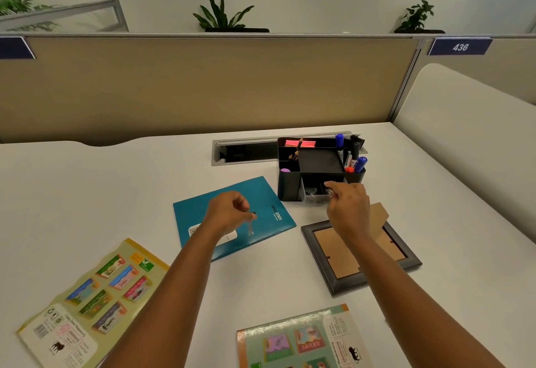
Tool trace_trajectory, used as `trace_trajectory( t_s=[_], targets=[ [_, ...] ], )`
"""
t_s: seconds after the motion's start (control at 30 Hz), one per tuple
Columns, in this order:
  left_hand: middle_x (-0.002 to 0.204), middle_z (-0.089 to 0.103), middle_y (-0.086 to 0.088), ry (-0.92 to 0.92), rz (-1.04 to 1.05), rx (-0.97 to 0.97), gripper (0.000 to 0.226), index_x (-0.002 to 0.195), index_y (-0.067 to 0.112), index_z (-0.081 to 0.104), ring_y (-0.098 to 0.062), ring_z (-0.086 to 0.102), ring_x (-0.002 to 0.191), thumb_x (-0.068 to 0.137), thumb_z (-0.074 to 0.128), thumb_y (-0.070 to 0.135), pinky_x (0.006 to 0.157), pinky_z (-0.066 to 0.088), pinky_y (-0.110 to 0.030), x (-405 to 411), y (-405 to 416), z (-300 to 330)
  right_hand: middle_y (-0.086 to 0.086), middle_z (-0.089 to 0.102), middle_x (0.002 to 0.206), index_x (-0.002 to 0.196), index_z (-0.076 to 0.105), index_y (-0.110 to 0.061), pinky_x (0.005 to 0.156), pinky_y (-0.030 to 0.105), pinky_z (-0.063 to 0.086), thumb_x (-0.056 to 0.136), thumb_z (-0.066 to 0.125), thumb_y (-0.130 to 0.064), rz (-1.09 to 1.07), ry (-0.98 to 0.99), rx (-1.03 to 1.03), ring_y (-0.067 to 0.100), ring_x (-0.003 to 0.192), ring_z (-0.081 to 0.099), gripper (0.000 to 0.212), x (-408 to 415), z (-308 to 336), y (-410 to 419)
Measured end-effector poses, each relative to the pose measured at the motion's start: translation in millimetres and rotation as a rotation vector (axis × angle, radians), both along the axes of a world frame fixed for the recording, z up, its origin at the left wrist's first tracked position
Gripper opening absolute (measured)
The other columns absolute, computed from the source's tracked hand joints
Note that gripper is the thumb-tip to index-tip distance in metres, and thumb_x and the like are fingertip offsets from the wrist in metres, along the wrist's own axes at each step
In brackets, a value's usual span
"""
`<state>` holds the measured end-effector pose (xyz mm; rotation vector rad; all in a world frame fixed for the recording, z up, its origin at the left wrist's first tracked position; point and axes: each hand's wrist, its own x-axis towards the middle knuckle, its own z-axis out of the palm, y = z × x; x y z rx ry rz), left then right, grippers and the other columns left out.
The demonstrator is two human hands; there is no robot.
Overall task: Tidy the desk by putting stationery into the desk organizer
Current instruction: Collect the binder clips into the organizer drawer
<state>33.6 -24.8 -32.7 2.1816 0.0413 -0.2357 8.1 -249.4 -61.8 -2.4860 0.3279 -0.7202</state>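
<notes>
A black desk organizer (290, 187) stands at the back of the white desk, with markers (359, 163), a pencil and pink sticky notes in its compartments. Its clear front drawer (311, 197) is pulled out and holds binder clips. My right hand (346, 205) hovers at the drawer's right side, fingers pinched on small metal clips (329, 192). My left hand (229, 212) hangs over a teal notebook (269, 231), pinching a small black binder clip (251, 224) with silver handles dangling down.
A dark picture frame (324, 266) lies face down, its cardboard stand up, under my right forearm. Two colourful booklets lie near the front edge, one at the left (87, 303), one in the middle (298, 341). A grey cable slot (246, 150) is behind the organizer.
</notes>
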Motion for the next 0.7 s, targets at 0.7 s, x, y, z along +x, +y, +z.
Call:
trace_trajectory(
  t_s=[0.7],
  targets=[
    [0.123,0.058,-0.009,-0.005,-0.135,-0.348,0.036,0.122,0.01,0.057,-0.023,0.055,0.118,0.087,0.063,0.016,0.095,0.047,-0.031,-10,-76,0,0.014,0.071,0.092,0.097,0.07,-0.004,0.072,0.009,0.046,0.082,0.063,-0.006,0.15,-0.208,0.18,0.008,0.079,0.057,0.016,-9,2,-4]
  ],
)
